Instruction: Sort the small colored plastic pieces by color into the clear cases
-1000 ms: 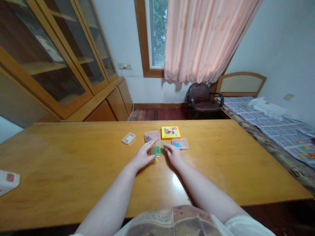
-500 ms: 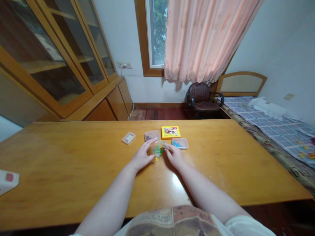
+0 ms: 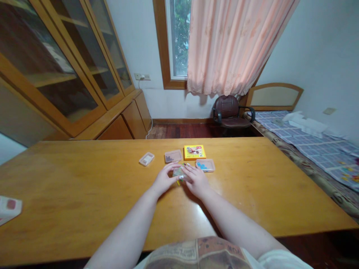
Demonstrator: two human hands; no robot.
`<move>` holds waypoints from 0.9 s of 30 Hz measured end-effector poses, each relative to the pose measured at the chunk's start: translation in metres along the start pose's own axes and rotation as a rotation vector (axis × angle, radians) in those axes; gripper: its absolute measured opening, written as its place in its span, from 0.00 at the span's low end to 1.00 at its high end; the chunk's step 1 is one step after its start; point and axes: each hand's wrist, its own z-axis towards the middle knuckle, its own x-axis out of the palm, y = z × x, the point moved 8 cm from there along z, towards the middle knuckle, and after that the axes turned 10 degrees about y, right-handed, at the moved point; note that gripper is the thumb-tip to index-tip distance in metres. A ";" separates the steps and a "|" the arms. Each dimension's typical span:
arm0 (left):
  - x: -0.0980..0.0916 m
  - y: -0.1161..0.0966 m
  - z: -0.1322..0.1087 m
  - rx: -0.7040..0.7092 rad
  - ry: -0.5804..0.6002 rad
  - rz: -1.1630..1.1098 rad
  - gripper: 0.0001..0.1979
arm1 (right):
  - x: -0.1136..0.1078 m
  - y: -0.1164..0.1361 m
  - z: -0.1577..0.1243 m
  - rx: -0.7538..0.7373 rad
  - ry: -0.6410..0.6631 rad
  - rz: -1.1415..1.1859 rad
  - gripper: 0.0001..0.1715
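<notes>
My left hand (image 3: 164,180) and my right hand (image 3: 195,179) meet over a small clear plastic case (image 3: 178,172) with green pieces inside, low on the wooden table (image 3: 84,186). Fingers of both hands are curled onto the case, which they mostly hide. A tiny yellow piece (image 3: 178,183) lies just under my left fingers. Beyond the hands sit a yellow box (image 3: 194,152), a clear case with dark pieces (image 3: 173,155), a clear case with blue pieces (image 3: 205,164), and a clear case with pale contents (image 3: 146,158) farther left.
A white packet (image 3: 8,208) lies at the table's left edge. Glass-door cabinets (image 3: 70,74) stand at the left, a dark chair (image 3: 230,112) and a bed (image 3: 308,142) lie beyond the table, under a pink curtain (image 3: 230,45).
The green-piece case was held upright between my fingertips; it has since been lowered flat toward the table, and both hands have closed over it.
</notes>
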 end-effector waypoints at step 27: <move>-0.113 0.018 -0.027 -0.377 -0.634 0.894 0.25 | 0.001 -0.026 -0.003 0.172 -0.062 0.196 0.27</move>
